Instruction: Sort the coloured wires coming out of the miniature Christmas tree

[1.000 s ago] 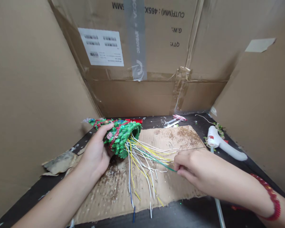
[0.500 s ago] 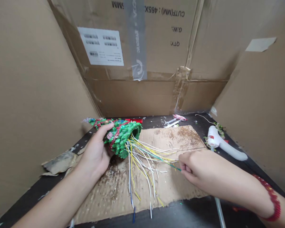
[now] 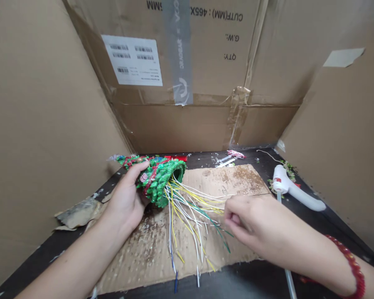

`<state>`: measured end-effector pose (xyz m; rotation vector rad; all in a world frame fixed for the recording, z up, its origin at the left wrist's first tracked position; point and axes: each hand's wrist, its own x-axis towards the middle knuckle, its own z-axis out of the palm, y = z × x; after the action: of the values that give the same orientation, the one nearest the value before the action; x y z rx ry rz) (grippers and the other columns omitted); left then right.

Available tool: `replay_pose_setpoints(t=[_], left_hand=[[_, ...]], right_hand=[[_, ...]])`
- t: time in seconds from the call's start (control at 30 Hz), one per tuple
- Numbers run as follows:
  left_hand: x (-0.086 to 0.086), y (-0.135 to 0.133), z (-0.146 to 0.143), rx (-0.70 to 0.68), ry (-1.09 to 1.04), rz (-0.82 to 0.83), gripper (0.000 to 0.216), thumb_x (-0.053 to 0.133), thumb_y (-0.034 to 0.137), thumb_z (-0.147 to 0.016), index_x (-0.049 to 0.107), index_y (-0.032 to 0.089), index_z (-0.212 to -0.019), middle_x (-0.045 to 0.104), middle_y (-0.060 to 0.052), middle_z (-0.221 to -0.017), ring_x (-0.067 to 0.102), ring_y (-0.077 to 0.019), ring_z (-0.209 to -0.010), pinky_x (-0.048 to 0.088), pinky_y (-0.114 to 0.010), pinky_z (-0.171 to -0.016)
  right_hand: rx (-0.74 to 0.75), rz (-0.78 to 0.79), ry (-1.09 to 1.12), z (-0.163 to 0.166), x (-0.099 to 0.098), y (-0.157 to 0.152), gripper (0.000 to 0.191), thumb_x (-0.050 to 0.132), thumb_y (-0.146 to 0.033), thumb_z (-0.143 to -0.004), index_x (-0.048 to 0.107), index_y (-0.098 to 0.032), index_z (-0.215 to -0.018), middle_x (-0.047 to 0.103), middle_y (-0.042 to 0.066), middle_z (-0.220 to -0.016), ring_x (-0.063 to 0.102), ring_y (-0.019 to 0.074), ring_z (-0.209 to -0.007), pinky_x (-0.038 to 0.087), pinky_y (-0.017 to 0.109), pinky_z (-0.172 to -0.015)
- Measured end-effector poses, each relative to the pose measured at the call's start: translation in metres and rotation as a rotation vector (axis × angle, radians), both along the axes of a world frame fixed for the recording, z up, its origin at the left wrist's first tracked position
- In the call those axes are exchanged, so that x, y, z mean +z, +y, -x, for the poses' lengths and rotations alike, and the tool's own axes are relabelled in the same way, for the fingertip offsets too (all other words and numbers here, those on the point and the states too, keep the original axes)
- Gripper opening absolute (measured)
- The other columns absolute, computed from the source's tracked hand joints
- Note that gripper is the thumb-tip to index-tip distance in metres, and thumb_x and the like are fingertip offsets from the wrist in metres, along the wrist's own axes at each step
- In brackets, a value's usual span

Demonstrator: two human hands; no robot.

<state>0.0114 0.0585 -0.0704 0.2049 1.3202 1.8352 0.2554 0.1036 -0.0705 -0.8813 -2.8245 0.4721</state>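
Note:
A hollow green Christmas tree ornament (image 3: pixel 160 180) with red garland and glitter lies sideways in my left hand (image 3: pixel 129 199), whose fingers wrap around its body. Its open base faces right. From that opening a bundle of thin white, yellow, green and blue wires (image 3: pixel 190 207) fans out over the cardboard. My right hand (image 3: pixel 252 222) is closed, with thumb and forefinger curled together where several yellow and white wires meet the fingers. The exact pinch is partly hidden. Two green wire ends (image 3: pixel 226 241) hang free just below those fingertips.
A flat cardboard sheet (image 3: pixel 227 180) with glue and glitter stains lies on the dark table. On the right is a white hot glue gun (image 3: pixel 299 193) with a glue stick (image 3: pixel 289 280). Torn paper (image 3: pixel 79 214) lies left; cardboard walls (image 3: pixel 187 128) enclose the back and sides.
My right hand has moved slightly left toward the ornament. The green wire it held is let go, and its end now hangs lower. My left hand and the ornament stay put.

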Motion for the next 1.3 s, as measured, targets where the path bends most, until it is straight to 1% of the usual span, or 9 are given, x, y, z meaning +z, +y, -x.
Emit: replay_pose_setpoints(t=[0.13,0.2,0.27,0.5,0.67,0.87,0.97,1.13,1.3], left_hand=[[0.001,0.0,0.0,0.007,-0.007,0.005,0.021,0.061,0.016,-0.072,0.062,0.016,-0.092,0.058,-0.003,-0.088,0.053,-0.0093,-0.064,0.048,-0.018,-0.065],[0.001,0.0,0.001,0.008,-0.006,0.005,0.02,0.06,0.017,-0.074,0.062,0.016,-0.094,0.059,-0.003,-0.089,0.053,-0.0089,-0.064,0.047,-0.017,-0.064],[0.0,0.0,0.001,0.004,-0.008,0.002,0.019,0.06,0.018,-0.075,0.062,0.017,-0.094,0.059,-0.003,-0.091,0.053,-0.0084,-0.064,0.047,-0.017,-0.063],[0.0,0.0,0.001,0.004,-0.014,0.002,0.026,0.064,0.017,-0.07,0.062,0.015,-0.095,0.06,-0.003,-0.091,0.055,-0.0093,-0.066,0.047,-0.017,-0.064],[-0.001,0.001,0.002,0.002,-0.012,-0.005,0.028,0.066,0.017,-0.067,0.061,0.016,-0.094,0.06,-0.003,-0.092,0.056,-0.0102,-0.068,0.047,-0.017,-0.065],[-0.003,0.001,0.004,-0.002,-0.005,-0.004,0.027,0.066,0.019,-0.069,0.062,0.016,-0.096,0.06,-0.003,-0.095,0.056,-0.0103,-0.068,0.047,-0.018,-0.065],[-0.002,0.0,0.003,-0.006,-0.011,0.003,0.023,0.063,0.018,-0.073,0.062,0.016,-0.096,0.06,-0.003,-0.097,0.056,-0.0106,-0.069,0.047,-0.018,-0.065],[-0.001,-0.001,0.002,0.0,-0.016,0.006,0.024,0.061,0.017,-0.074,0.062,0.016,-0.099,0.059,-0.004,-0.098,0.056,-0.0107,-0.07,0.047,-0.017,-0.066],[-0.002,0.0,0.003,0.009,-0.012,0.023,0.025,0.06,0.018,-0.076,0.062,0.015,-0.1,0.059,-0.004,-0.098,0.056,-0.0096,-0.069,0.048,-0.018,-0.067]], right_hand=[[0.174,0.103,0.051,0.007,-0.008,-0.01,0.013,0.045,-0.02,-0.086,0.057,-0.024,-0.085,0.058,-0.006,-0.074,0.051,0.0094,-0.066,0.033,0.023,-0.061],[0.18,0.081,0.031,0.01,-0.015,-0.012,0.023,0.045,-0.022,-0.088,0.058,-0.031,-0.104,0.061,-0.005,-0.082,0.055,0.0117,-0.071,0.034,0.024,-0.063],[0.126,0.036,0.003,0.012,-0.021,-0.012,0.028,0.044,-0.023,-0.088,0.056,-0.031,-0.112,0.062,-0.003,-0.086,0.057,0.0151,-0.075,0.036,0.027,-0.065],[-0.049,0.005,-0.012,0.017,-0.03,-0.008,0.022,0.05,-0.033,-0.088,0.059,-0.023,-0.105,0.061,0.002,-0.089,0.06,0.0208,-0.08,0.04,0.032,-0.067],[-0.08,-0.114,-0.042,0.017,-0.032,-0.007,0.015,0.048,-0.029,-0.089,0.059,-0.02,-0.093,0.058,0.003,-0.086,0.057,0.0199,-0.075,0.038,0.032,-0.064],[-0.139,-0.173,-0.026,0.02,-0.033,-0.005,0.02,0.048,-0.034,-0.089,0.058,-0.019,-0.082,0.055,0.004,-0.084,0.054,0.0205,-0.072,0.035,0.032,-0.06],[-0.145,-0.215,0.033,0.022,-0.038,-0.004,0.017,0.051,-0.032,-0.087,0.056,-0.017,-0.08,0.054,0.004,-0.083,0.052,0.0203,-0.073,0.034,0.031,-0.059],[-0.105,-0.212,0.098,0.023,-0.043,-0.002,0.017,0.043,-0.02,-0.089,0.057,-0.017,-0.081,0.053,0.004,-0.084,0.051,0.0174,-0.075,0.038,0.031,-0.065],[-0.096,-0.206,0.212,0.017,-0.033,0.0,0.014,0.043,-0.019,-0.087,0.057,-0.018,-0.083,0.053,0.001,-0.096,0.052,0.0119,-0.07,0.039,0.028,-0.065]])
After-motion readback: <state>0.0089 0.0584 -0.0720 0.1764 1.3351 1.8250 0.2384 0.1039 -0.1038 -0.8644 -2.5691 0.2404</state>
